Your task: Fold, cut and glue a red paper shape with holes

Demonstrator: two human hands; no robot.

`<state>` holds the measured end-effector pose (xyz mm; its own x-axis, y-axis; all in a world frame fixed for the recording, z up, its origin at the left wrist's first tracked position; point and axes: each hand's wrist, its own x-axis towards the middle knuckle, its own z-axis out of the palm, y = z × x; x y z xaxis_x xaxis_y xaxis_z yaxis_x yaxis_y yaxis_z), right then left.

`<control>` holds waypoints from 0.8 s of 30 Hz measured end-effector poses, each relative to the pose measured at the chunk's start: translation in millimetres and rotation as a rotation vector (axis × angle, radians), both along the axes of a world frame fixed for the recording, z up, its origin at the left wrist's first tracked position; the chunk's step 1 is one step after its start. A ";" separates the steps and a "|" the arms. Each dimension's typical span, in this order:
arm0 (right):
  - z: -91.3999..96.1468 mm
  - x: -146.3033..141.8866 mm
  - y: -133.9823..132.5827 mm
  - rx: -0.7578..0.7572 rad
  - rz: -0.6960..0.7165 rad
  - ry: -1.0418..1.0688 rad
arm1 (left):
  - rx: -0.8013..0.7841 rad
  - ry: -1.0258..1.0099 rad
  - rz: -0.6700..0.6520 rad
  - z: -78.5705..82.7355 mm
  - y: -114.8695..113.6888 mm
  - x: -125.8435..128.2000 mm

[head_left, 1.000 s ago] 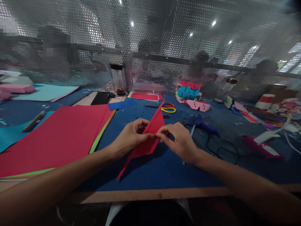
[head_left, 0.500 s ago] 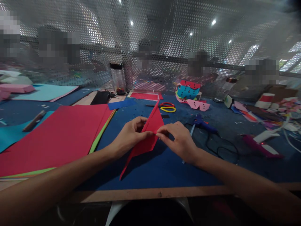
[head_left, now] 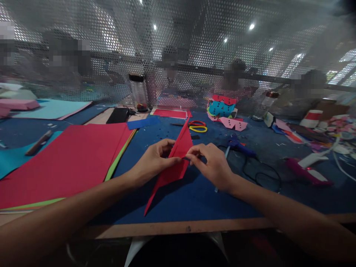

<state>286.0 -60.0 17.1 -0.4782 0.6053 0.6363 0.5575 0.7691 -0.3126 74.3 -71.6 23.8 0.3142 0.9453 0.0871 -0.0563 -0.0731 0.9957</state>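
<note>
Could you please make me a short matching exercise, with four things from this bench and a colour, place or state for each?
1. Folded red paper
2. Scissors
3. Glue gun
4. Large red sheet

A. Dark blue body
B. Held by the left hand, with the right hand at its edge
C. Lying flat, with green paper showing beneath
D. Red and yellow handles

Pairs: 1-B, 2-D, 3-A, 4-C

And it was blank, all blank, on the lettering! Near or far, I could make out no word, no label, no brand, no number, no sign on anything before me.
</note>
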 end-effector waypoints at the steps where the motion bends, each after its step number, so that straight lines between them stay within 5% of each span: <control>1: 0.1 0.0 -0.1 0.002 -0.002 0.002 | -0.009 -0.011 -0.013 -0.3 0.1 -0.4; 24: -1.0 1.7 0.5 0.187 0.052 -0.092 | -0.100 -0.049 -0.002 -0.3 2.0 -2.7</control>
